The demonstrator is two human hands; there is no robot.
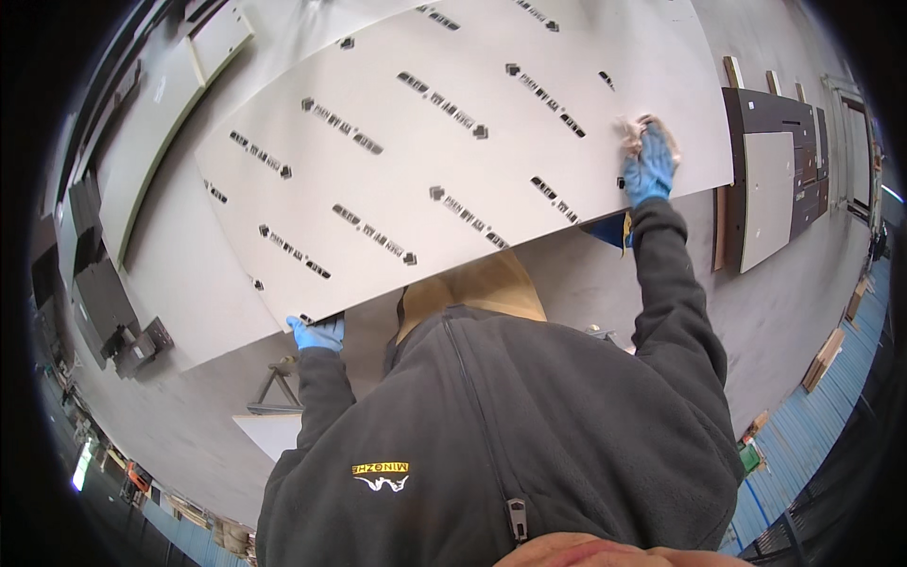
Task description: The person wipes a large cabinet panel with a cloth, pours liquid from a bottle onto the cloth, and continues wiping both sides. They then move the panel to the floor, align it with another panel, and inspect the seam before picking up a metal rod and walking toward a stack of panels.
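Observation:
A large white panel (397, 170) with rows of dark printed marks, like a protective film, lies in front of me. My left hand (319, 334), in a blue glove, grips its near left corner, some fingers hidden by the panel. Stretched out to the right, my right hand (649, 172), gloved alike, presses a crumpled pale rag (671, 142) onto the panel's surface near its right end. The rag sticks out around the fingers and is slightly blurred.
Beneath the panel's left side is another pale board (203, 317). Long white panels (151, 142) and dark pieces (104, 298) stand at left. Dark and grey panels (770, 180) are stacked at right. A metal stand leg (274, 386) shows by my left forearm.

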